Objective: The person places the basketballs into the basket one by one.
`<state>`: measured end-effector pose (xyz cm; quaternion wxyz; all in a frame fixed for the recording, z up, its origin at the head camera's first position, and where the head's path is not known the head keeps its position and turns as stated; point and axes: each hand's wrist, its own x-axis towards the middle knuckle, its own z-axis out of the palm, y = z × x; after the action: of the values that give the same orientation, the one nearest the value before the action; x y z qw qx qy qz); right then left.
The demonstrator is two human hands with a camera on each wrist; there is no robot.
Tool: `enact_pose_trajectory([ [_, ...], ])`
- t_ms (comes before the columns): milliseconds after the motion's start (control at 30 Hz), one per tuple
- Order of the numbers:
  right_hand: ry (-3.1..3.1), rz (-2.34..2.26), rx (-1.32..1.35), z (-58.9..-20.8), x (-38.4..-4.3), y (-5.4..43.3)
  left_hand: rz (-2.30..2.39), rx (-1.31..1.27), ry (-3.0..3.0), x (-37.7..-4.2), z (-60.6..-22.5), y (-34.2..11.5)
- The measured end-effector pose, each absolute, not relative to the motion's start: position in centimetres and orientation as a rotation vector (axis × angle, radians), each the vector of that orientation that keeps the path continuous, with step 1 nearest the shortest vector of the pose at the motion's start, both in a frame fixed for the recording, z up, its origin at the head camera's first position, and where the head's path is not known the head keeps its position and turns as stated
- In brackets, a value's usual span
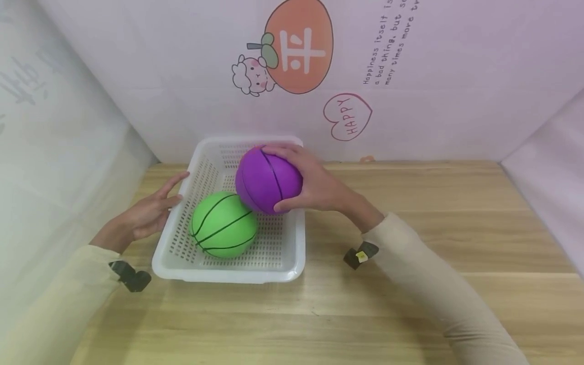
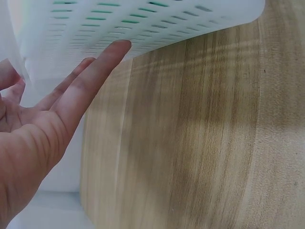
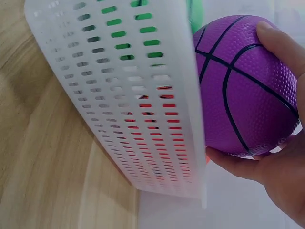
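Note:
My right hand (image 1: 310,180) grips a purple toy basketball (image 1: 266,182), fingers spread over its top and thumb at its lower side. In the right wrist view the purple ball stands above the rim of a white slotted plastic basket (image 3: 119,119). A green toy basketball (image 1: 223,225) lies inside that basket, left of the purple one. Red shows through the basket's slots below the purple ball, mostly hidden. At the basket's left side is my left hand (image 1: 152,208), its fingertips at the rim; in the left wrist view its straight fingers (image 2: 90,81) lie along the slotted wall.
The basket stands on a light wooden table (image 1: 410,223), close to the back wall. A white printed sheet (image 1: 191,66) covers that wall, with a drawn orange fruit and lettering. Pale sheets also hang at the left and right.

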<state>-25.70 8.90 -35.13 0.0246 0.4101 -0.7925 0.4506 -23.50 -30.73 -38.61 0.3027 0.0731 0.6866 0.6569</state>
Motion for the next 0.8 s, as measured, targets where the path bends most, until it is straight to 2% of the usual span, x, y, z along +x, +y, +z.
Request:
enact_pose_trajectory([
  [800, -2.421, 1.411, 1.385, -36.5, -26.5, 7.9, 1.741, 0.176, 1.823, -23.7, -38.4, -30.6],
])
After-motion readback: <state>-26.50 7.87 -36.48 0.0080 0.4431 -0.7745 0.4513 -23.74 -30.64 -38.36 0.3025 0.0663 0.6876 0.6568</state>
